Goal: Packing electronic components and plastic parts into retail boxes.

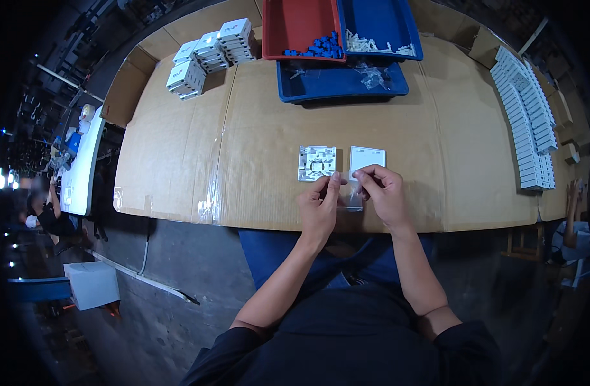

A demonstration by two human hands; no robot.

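Observation:
Between my two hands, close to the table's front edge, hangs a small clear plastic bag [353,203]. My left hand [320,202] pinches its upper left side between thumb and finger. My right hand [382,193] is closed on the opposite upper corner. Just beyond my left fingers lies a white plastic tray-like part [317,156] with moulded recesses facing up. A flat white cover [368,156] rests to its right, partly hidden by my right hand. Whether anything is inside the bag cannot be made out.
Cardboard covers the table [263,154]. At the back stand a red bin [301,26] of blue pieces, a blue bin [382,19] of white pieces and another blue bin [343,90] with clear bags. White boxes [187,78] are stacked at left; rows of white parts [523,122] stand right.

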